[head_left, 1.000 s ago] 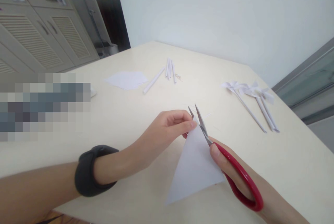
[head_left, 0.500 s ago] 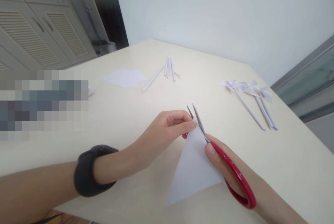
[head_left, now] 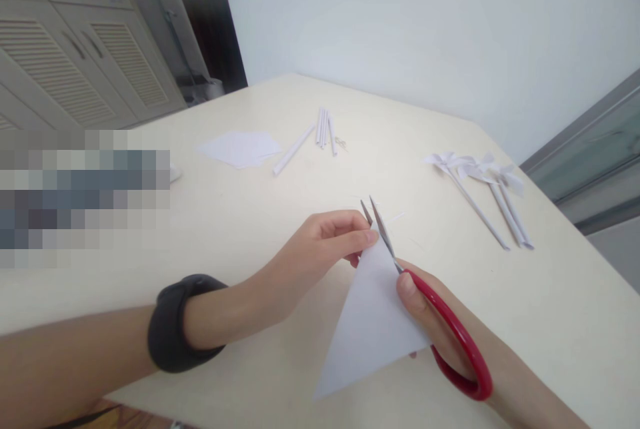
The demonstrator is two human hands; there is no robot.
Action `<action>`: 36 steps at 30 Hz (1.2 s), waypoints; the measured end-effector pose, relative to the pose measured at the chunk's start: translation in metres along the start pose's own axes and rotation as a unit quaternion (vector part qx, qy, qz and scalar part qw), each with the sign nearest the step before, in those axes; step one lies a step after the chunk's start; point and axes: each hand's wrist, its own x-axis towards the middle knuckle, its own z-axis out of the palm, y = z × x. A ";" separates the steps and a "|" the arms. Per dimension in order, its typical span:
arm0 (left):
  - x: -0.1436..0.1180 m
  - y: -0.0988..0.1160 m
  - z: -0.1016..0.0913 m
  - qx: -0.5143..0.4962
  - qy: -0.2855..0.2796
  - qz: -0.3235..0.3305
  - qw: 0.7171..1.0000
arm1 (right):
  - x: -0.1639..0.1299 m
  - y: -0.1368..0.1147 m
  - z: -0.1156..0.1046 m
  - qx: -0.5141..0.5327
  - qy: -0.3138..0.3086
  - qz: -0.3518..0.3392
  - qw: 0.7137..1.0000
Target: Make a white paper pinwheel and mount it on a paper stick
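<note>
My left hand (head_left: 330,239) pinches the top corner of a white paper triangle (head_left: 373,322) between thumb and fingers. In my right hand (head_left: 425,302) are scissors (head_left: 463,342) with red handles and metal blades. The blades are parted and straddle the paper near its upper right edge, their tips pointing away past my left fingertips. Part of the paper's right side lies behind my right hand. A few thin paper slivers (head_left: 397,217) lie on the table just beyond the blades. A black band (head_left: 173,326) circles my left wrist.
Paper pinwheels on sticks (head_left: 480,196) lie to the right. Further back are a stack of white paper sheets (head_left: 237,149), a single paper tube (head_left: 294,151), several bundled tubes (head_left: 323,128) and small tangled bits (head_left: 341,143). The pale table (head_left: 240,209) meets a white wall.
Both hands, the paper and the scissors stay in nearly the same place. The view and the scissors shift only slightly; the blades remain parted around the paper.
</note>
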 end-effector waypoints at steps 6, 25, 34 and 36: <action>0.000 0.001 -0.002 -0.010 -0.019 -0.006 1.000 | 0.001 0.001 0.001 0.016 -0.014 0.024 1.000; 0.002 0.000 -0.006 -0.001 -0.042 -0.016 0.999 | 0.004 0.002 0.001 0.007 -0.018 0.012 1.000; 0.001 0.001 -0.006 0.002 -0.044 -0.014 0.999 | 0.000 0.006 0.001 -0.008 0.007 0.006 1.000; 0.002 0.001 -0.006 0.006 -0.045 -0.010 0.999 | 0.000 0.004 0.001 0.013 0.001 0.017 1.000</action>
